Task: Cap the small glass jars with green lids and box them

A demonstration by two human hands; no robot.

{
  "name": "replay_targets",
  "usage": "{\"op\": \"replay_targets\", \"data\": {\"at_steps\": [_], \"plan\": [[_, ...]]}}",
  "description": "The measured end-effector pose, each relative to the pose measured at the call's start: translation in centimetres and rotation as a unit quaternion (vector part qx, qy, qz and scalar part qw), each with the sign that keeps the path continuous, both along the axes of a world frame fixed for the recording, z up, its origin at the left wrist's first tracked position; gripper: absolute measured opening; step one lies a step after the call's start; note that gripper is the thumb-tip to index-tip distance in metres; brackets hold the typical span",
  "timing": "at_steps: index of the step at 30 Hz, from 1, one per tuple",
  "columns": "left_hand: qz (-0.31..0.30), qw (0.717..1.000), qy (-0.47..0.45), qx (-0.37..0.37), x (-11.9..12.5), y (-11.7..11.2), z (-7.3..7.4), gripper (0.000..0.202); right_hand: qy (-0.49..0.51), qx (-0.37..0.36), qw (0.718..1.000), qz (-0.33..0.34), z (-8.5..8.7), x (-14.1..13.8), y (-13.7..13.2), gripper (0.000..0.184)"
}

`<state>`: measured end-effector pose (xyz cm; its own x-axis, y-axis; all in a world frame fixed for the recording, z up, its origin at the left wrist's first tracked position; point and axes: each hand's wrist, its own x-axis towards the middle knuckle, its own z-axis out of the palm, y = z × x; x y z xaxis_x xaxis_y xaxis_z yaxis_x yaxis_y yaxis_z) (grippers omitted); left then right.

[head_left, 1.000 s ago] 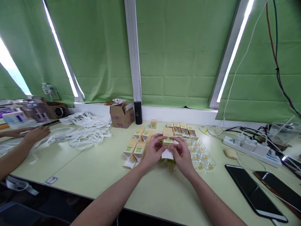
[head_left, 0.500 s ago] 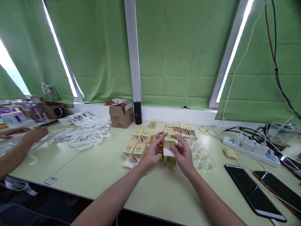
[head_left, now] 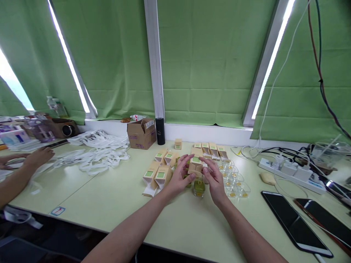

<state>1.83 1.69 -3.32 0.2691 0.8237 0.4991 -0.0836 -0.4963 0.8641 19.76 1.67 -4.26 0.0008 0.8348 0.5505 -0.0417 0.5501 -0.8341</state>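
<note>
Both my hands hold one small tan carton with a green label above the pale green table. My left hand grips its left side, fingers curled round it. Closing on its right side, my right hand pinches the carton with its fingertips. Just below the carton stands a small clear jar with green contents. More tan cartons lie open to the left, and others stand in a row behind. Small clear cups with yellow dots sit right of my hands.
A brown cardboard box and a black cylinder stand by the window sill. White strips pile up at left, where another person's hands rest. A power strip, cables and dark tablets lie at right.
The carton's white flap that hung below it is folded in now. The carton has been lowered slightly and my hands have closed round it. The other person's hands shifted slightly left.
</note>
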Motion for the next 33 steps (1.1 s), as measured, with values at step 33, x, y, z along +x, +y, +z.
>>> {"op": "replay_targets", "data": {"at_steps": [33], "plan": [[0.063,0.997,-0.043,-0.002,0.27,0.02,0.31,0.05,0.016,0.027,0.998,0.048,-0.12,-0.79,-0.59,0.037]]}}
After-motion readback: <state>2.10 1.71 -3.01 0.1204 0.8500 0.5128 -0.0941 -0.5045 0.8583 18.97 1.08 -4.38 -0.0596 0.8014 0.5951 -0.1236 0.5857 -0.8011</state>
